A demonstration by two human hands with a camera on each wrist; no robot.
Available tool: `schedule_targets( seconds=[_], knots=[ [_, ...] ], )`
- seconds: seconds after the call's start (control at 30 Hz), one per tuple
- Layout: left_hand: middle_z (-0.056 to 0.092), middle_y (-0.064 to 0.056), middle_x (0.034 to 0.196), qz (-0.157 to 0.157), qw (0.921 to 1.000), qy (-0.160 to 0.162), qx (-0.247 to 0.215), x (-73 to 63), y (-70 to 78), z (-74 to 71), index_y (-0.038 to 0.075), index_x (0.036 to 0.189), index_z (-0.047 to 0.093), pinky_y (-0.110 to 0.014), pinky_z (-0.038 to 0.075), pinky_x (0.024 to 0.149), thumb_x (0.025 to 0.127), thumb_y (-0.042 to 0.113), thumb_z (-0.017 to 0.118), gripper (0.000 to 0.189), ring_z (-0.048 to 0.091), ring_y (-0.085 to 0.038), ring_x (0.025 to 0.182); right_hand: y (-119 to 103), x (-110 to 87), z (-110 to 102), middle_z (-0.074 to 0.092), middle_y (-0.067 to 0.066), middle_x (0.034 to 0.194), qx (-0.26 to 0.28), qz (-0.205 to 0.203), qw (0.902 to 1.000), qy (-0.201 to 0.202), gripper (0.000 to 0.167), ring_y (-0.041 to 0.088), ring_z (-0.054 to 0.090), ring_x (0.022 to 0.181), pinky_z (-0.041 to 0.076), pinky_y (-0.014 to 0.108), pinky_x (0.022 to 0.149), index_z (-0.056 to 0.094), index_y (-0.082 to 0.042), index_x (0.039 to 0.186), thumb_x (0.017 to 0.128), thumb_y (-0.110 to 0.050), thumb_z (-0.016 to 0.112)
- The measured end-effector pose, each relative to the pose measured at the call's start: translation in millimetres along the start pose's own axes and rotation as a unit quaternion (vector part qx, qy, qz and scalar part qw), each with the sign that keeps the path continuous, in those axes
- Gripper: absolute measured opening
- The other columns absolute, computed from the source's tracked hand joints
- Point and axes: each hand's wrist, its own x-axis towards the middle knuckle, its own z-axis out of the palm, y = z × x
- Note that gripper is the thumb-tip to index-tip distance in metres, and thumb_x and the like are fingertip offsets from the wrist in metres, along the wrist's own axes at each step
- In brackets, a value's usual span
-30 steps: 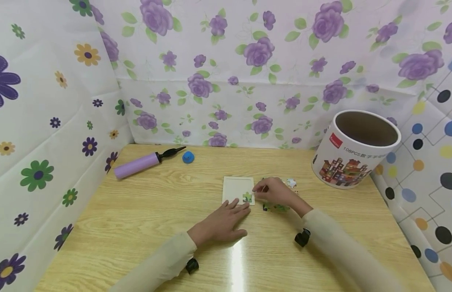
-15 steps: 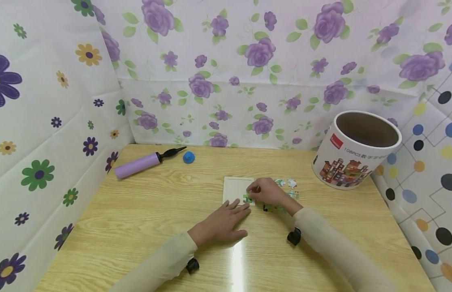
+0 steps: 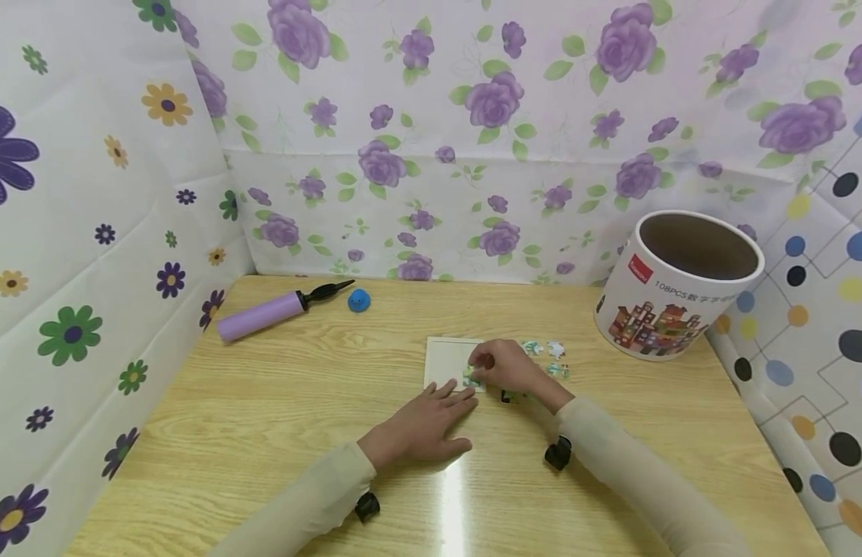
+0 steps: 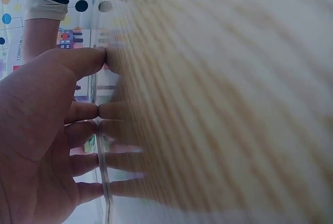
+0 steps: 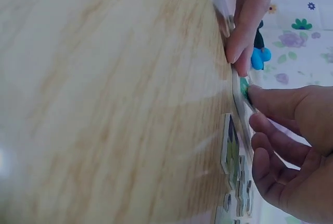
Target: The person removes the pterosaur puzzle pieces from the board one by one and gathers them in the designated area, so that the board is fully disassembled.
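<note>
A small pale puzzle tray (image 3: 443, 357) lies flat on the table, with a green jigsaw piece (image 3: 470, 381) in its near right corner. My left hand (image 3: 425, 425) rests on the table with straight, spread fingers, their tips at the tray's near edge. Over the tray's right side, my right hand (image 3: 509, 367) pinches a jigsaw piece (image 5: 252, 105) between thumb and forefinger, low against the tray. The fingers hide most of that piece. In the right wrist view, the left fingertips come down close to the right thumb.
Several loose jigsaw pieces (image 3: 556, 350) lie right of the tray, partly hidden by the right hand. A large printed tub (image 3: 671, 298) stands at the back right. A purple hand pump (image 3: 262, 316) and a small blue toy (image 3: 359, 300) lie at the back left.
My right hand has moved left from the tray's right edge to above the tray, uncovering more of the loose pieces. The left hand has stayed in place.
</note>
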Motion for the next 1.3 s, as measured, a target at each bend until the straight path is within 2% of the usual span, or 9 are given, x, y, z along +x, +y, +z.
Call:
schedule_targets(
  seconds=[0.2, 0.4, 0.67, 0.87, 0.97, 1.13, 1.3],
  knots=[
    [0.026, 0.000, 0.168, -0.005, 0.9999, -0.001, 0.011, 0.6, 1.1, 0.2, 0.017, 0.161, 0.034, -0.052, 0.026, 0.122, 0.104, 0.056, 0.046, 0.071, 0.023, -0.031, 0.155, -1.4, -2.1, -3.5, 0.070, -0.009, 0.086, 0.025, 0.007, 0.9997, 0.003, 0.008, 0.006, 0.064, 0.076, 0.055, 0.030, 0.071, 0.075, -0.017, 0.101, 0.093, -0.017, 0.078],
    [0.025, 0.000, 0.169, -0.007, 0.9998, -0.002, 0.017, 1.1, 2.5, -0.1, 0.017, 0.161, 0.034, -0.052, 0.027, 0.122, 0.104, 0.057, 0.046, 0.071, 0.023, -0.031, 0.155, -0.1, -7.3, -9.5, 0.072, -0.008, 0.090, 0.056, 0.005, 0.9983, 0.016, 0.007, 0.008, 0.066, 0.082, 0.057, 0.031, 0.075, 0.075, -0.019, 0.101, 0.094, -0.017, 0.076],
    [0.021, 0.000, 0.170, -0.008, 0.9999, -0.009, 0.000, -0.4, 2.1, -0.6, 0.018, 0.163, 0.030, -0.052, 0.022, 0.124, 0.105, 0.057, 0.045, 0.072, 0.018, -0.030, 0.156, 2.1, -20.0, -24.6, 0.072, -0.006, 0.095, 0.060, 0.003, 0.9976, 0.034, 0.009, 0.011, 0.068, 0.086, 0.058, 0.038, 0.081, 0.075, -0.020, 0.104, 0.095, -0.021, 0.076],
    [0.020, -0.004, 0.170, -0.009, 0.9998, -0.006, -0.017, -1.0, 0.2, -1.8, 0.018, 0.162, 0.032, -0.052, 0.020, 0.124, 0.103, 0.058, 0.048, 0.072, 0.018, -0.029, 0.156, 2.4, -31.1, -35.5, 0.072, -0.004, 0.094, 0.051, -0.010, 0.9980, 0.037, 0.010, 0.012, 0.069, 0.085, 0.059, 0.036, 0.079, 0.076, -0.017, 0.103, 0.094, -0.020, 0.077],
    [0.020, -0.006, 0.170, -0.013, 0.9998, -0.005, -0.014, -0.4, -0.4, -1.7, 0.017, 0.162, 0.031, -0.050, 0.021, 0.125, 0.103, 0.059, 0.049, 0.075, 0.019, -0.027, 0.156, 3.8, -37.6, -40.8, 0.073, -0.003, 0.094, 0.054, -0.018, 0.9976, 0.038, 0.012, 0.011, 0.070, 0.083, 0.059, 0.034, 0.077, 0.076, -0.013, 0.104, 0.093, -0.019, 0.077],
    [0.020, -0.007, 0.170, -0.027, 0.9995, -0.013, -0.008, 0.0, 1.2, -4.7, 0.009, 0.164, 0.021, -0.046, 0.021, 0.125, 0.102, 0.060, 0.050, 0.086, 0.020, -0.026, 0.156, 10.0, -49.6, -49.3, 0.073, -0.003, 0.096, 0.057, -0.013, 0.9972, 0.047, 0.017, 0.011, 0.069, 0.083, 0.059, 0.034, 0.076, 0.077, -0.010, 0.108, 0.093, -0.018, 0.077],
    [0.023, -0.009, 0.169, -0.024, 0.9996, -0.012, 0.003, -0.6, 3.1, -7.4, 0.006, 0.163, 0.024, -0.046, 0.024, 0.124, 0.101, 0.061, 0.049, 0.086, 0.023, -0.027, 0.155, 21.9, -64.7, -55.9, 0.074, -0.003, 0.095, 0.048, -0.001, 0.9970, 0.061, 0.012, 0.011, 0.070, 0.083, 0.059, 0.033, 0.075, 0.078, -0.014, 0.105, 0.093, -0.018, 0.077]
  ],
)
